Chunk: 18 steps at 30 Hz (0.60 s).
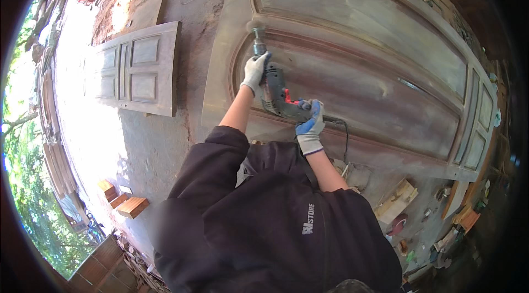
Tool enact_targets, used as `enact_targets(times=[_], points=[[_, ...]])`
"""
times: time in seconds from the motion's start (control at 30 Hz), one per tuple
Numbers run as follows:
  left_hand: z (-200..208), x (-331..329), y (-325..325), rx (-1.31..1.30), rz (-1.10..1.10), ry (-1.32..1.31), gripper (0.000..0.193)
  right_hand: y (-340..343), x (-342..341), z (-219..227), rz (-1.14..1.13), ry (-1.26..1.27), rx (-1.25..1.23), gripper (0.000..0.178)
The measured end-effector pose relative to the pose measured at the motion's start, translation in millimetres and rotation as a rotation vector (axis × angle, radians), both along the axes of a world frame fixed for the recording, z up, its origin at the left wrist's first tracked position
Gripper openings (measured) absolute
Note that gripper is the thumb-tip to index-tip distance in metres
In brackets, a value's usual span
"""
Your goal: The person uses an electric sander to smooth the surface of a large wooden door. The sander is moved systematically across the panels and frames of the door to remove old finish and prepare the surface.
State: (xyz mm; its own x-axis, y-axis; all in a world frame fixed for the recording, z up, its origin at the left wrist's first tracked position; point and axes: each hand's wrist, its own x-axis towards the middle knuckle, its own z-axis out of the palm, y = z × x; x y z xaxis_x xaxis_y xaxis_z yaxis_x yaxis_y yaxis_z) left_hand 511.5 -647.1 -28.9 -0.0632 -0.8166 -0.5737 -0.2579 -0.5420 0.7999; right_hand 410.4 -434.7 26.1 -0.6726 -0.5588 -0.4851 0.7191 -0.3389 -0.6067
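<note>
A dark corded power drill (274, 86) with red parts is gripped in both my gloved hands. My left hand (254, 72) wraps round its front, just behind the metal chuck (258, 39). My right hand (312, 121), in a white and blue glove, is closed on the rear handle; the trigger finger is hard to make out. At the drill's tip a round attachment (255, 24) looks blurred against the frame of a large panelled wooden door (352, 95). The door lies beneath the drill, its brown surface dusty and paler in patches, with curved mouldings.
The drill's black cord (346, 141) hangs down past my right forearm. A smaller panelled door (144, 67) lies to the left. Wooden blocks (132, 206) sit at lower left, and a plank (395, 201) with scattered scraps lies at lower right. Sunlit trees (33, 194) show at far left.
</note>
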Motion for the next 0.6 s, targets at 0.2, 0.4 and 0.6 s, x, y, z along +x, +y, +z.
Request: enact_targets(times=[0.2,0.4,0.6], points=[[2,-6,5,0.005,-0.062,0.007,0.042,6,9,12,0.028,0.076,0.109,0.017],[10,-29,24,0.084,-0.122,0.055,0.046,27,5,22,0.001,0.118,0.062,0.021],[16,27,-18,0.009,-0.036,-0.017,0.044,-18,23,1,0.125,-0.052,0.014,0.02]])
